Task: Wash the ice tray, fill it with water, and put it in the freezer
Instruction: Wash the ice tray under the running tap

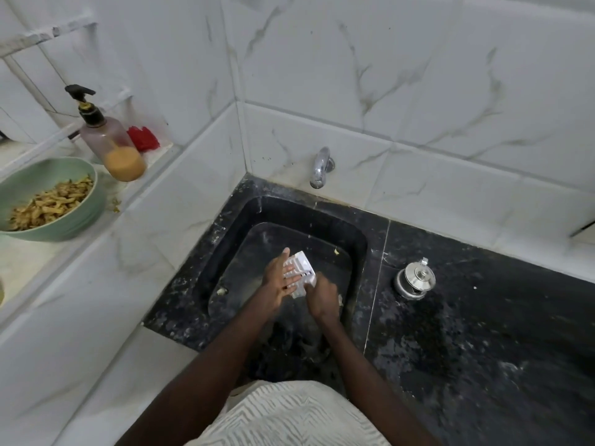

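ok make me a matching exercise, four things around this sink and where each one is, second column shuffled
Things
1. ice tray
2. green bowl
3. steel lidded container
4. tap

Places
a. on the black counter, right of the sink
b. on the tiled wall, above the sink
c. held by the left hand and right hand over the sink
d. on the white ledge at the left

Pairs: 1-c, 2-d, 3-a, 4-b
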A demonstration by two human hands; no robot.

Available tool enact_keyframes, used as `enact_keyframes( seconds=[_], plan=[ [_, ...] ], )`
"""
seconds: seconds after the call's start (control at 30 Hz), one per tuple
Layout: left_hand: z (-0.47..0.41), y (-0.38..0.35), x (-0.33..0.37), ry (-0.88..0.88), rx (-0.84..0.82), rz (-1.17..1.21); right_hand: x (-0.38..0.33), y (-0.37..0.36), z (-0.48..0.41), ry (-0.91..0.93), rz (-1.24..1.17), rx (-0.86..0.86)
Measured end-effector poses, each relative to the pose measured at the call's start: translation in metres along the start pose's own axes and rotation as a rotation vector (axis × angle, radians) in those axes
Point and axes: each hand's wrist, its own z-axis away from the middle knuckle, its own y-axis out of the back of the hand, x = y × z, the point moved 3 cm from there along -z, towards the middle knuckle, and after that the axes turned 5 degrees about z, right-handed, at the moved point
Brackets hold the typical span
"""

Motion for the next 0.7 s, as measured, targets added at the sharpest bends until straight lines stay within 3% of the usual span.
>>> enact_keyframes(
  seconds=[0.37,0.7],
  plan=[
    [-0.035,0.058,-0.015,-0.005,0.220,-0.012,-0.004,0.016,0.016,0.108,-0.256,0.226],
    [-0.026,0.058,-0.018,0.029,0.135,-0.080,0.004,0.002,0.025,0.055,-0.318,0.172]
  ],
)
